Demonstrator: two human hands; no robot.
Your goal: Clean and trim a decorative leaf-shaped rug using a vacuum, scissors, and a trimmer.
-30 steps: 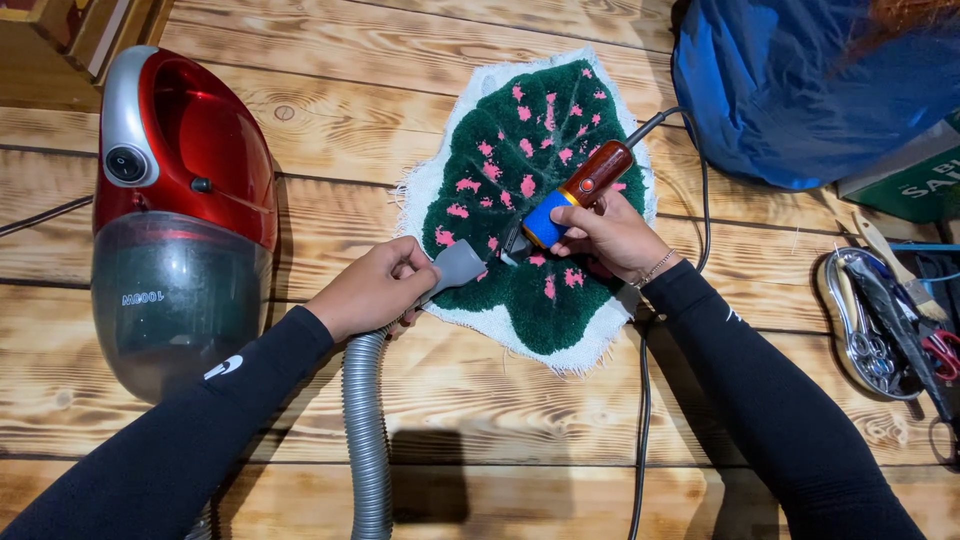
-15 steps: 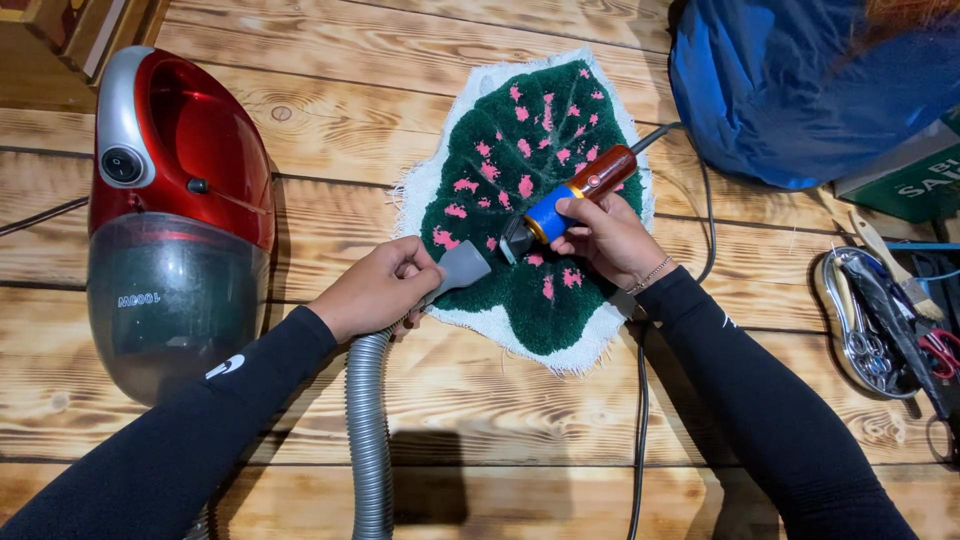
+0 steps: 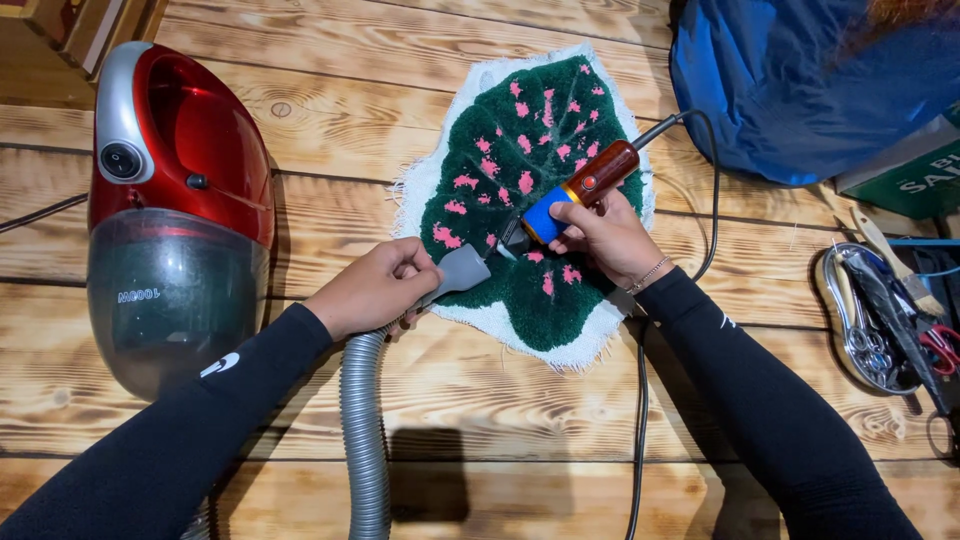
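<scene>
My view: straight down onto wooden plank table, boards running left to right, pale wood with dark scorched grain, knots, dark seams between planks. Light even and warm; I see soft shadows under objects near lower edge. Top left corner: brown wooden box or frame, partly cut off. Top right: blue fabric bag, crumpled, resting on planks. Beside it, green box. Right edge: oval metal tray with scissors and tools. No walls or windows in my view.
</scene>
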